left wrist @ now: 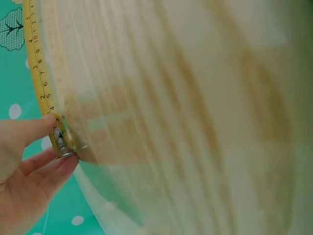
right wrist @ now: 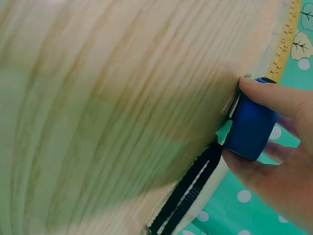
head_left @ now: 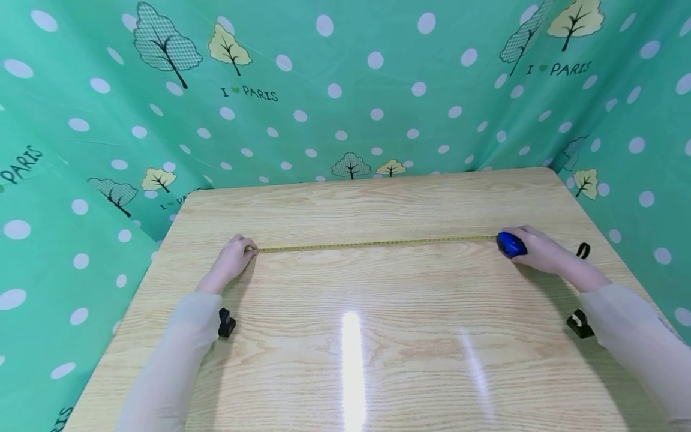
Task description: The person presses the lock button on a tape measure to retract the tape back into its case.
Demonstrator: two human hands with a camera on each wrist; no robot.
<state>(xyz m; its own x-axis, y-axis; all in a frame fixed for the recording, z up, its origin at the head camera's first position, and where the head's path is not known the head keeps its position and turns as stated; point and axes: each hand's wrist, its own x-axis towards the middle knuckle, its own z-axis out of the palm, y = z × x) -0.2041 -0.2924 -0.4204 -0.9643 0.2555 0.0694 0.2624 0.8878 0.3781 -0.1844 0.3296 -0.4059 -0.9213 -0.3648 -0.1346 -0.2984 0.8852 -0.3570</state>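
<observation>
A yellow tape measure blade [head_left: 372, 243] runs nearly level across the wooden table, pulled out of its blue case [head_left: 511, 245]. At its left end my left hand [head_left: 234, 257] pinches the blade by the metal end hook [left wrist: 60, 142], thumb on the printed face near the low numbers and fingers beneath. My right hand [head_left: 540, 247] grips the blue case at the other end, thumb on top and fingers below, as the right wrist view shows. A black strap [right wrist: 188, 188] trails from the case. Close to the case mouth, the blade shows numbers around 20.
The light wood table [head_left: 432, 360] has its far edge against a green dotted curtain [head_left: 345, 90], which also hangs along both sides. Bright light reflections [head_left: 353, 366] streak the tabletop. Black wrist devices [head_left: 227, 323] show beside both sleeves.
</observation>
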